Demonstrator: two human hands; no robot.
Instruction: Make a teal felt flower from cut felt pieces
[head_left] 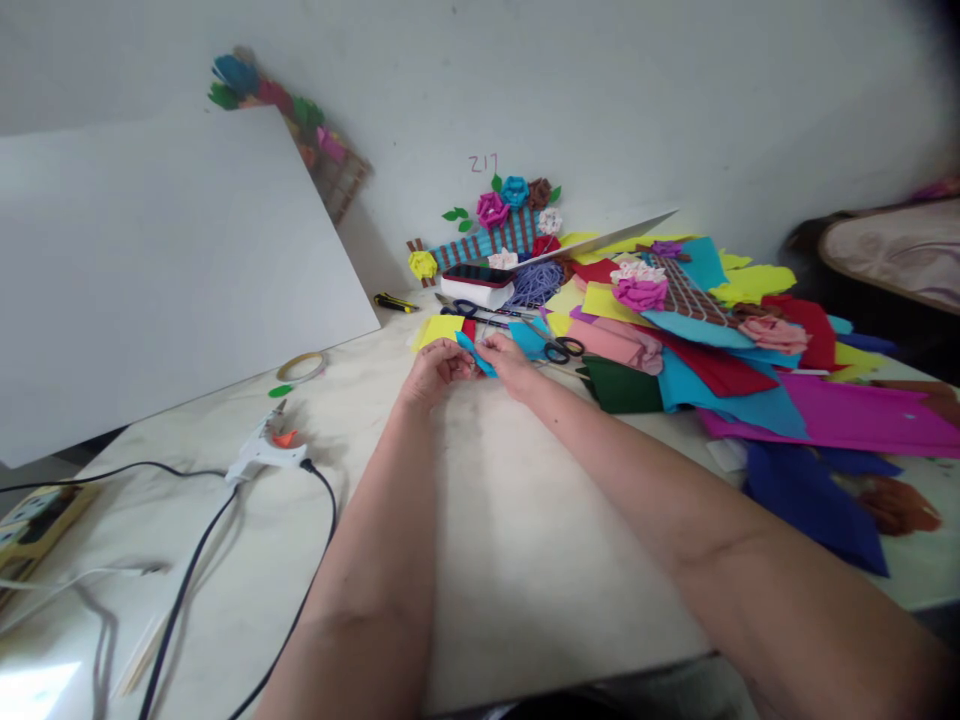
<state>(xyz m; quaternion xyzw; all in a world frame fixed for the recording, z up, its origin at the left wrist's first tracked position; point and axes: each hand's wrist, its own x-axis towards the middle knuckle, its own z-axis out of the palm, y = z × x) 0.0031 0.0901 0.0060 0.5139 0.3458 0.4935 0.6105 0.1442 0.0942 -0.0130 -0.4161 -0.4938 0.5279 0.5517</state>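
Far left: white board [150,270] leans against the wall, lower edge on the worktop [525,560]. Below it, a power strip [30,515] at the worktop's edge, with cables running to the right.

Left of centre: glue gun [262,450] lies on its side, black cord trailing toward the near edge. Just behind it are a green scrap [280,391] and a tape roll [300,367], lying flat. Yellow utility knife [395,302] sits farther back, near the board's corner.

Centre: left hand [435,370] and right hand [510,365] meet over the worktop, forearms stretched forward. Blue felt strip [476,355] sits between them, tilted. Left grip is closed on its near-left end; right grip is pinched on its other end. The strip is held just above the worktop, in front of a yellow sheet [435,328].

Right of the hands: scissors [559,348] with black handles, just beside the right hand. Behind them, a phone [487,274] rests on a white box, and a felt flower basket [495,235] stands against the wall.

Right: felt pile [750,380] in many colours, sheets overlapping, spread to the worktop's right edge.
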